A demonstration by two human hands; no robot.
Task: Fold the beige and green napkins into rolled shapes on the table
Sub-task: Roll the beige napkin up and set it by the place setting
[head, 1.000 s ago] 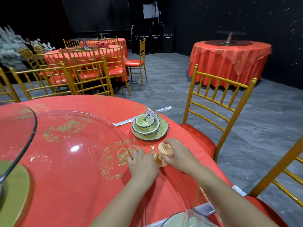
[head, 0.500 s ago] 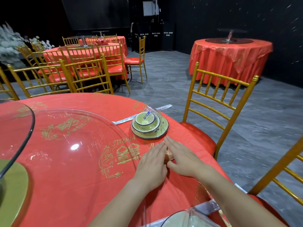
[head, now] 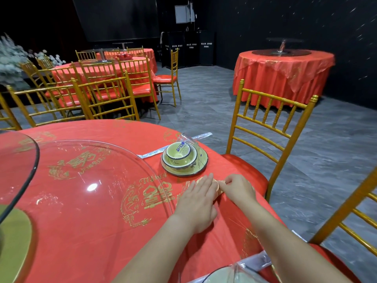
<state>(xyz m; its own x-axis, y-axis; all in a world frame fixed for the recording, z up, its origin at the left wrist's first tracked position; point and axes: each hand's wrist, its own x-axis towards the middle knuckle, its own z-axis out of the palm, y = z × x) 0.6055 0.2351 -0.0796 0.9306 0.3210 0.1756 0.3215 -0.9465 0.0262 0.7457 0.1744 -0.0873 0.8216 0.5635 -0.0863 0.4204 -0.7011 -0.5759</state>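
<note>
A rolled beige napkin [head: 218, 185] lies on the red tablecloth [head: 102, 231] near the table's edge, mostly hidden between my hands. My left hand [head: 199, 203] lies over it with straight fingers pressing on its left side. My right hand [head: 237, 187] pinches the napkin's right end with thumb and fingertips. No green napkin is in view.
A wrapped green place setting [head: 184, 159] with bowl and cup stands just beyond my hands, wrapped chopsticks [head: 173, 147] behind it. A glass turntable [head: 81, 180] covers the table's left. A gold chair [head: 265, 144] stands at the right edge. Another wrapped plate [head: 230, 274] sits at the bottom.
The napkin roll stood exposed under my right hand a second ago; both hands have since closed over it and shifted slightly away from me, my left hand flattening onto it.
</note>
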